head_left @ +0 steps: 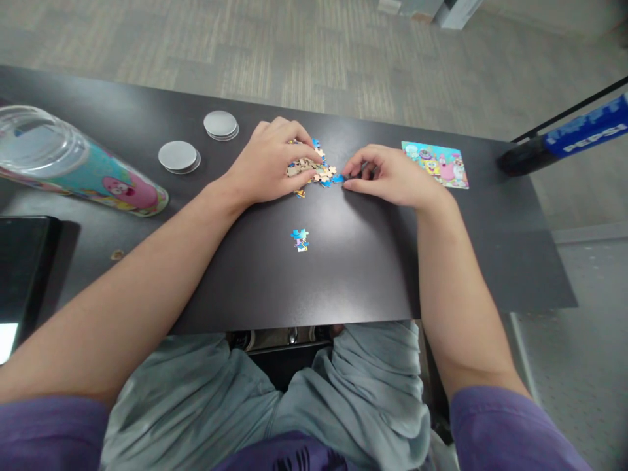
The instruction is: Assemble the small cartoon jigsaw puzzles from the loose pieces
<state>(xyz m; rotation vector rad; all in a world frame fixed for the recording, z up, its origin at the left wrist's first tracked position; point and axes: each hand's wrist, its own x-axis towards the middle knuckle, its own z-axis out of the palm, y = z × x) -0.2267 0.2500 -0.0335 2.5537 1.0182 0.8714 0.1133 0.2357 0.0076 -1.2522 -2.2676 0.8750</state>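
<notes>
Head view: puzzle pile (301, 167) under spread left grip (271, 159), beside right grip (390, 174), hold unclear.

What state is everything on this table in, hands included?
Left hand: curved over the pieces
Right hand: fingers curled beside the pieces
Pieces: heaped, some face down
Small bit: apart, picture up
Card: flat, picture up
Discs: in two stacks
Tube: upright
Bottle: upright, cut off by frame
Black device: partly out of view

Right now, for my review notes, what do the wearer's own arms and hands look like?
The left hand and right hand are bare, without gloves. The left sleeve and right sleeve are purple and short; no watch, bracelet or cable shows below them.
</notes>
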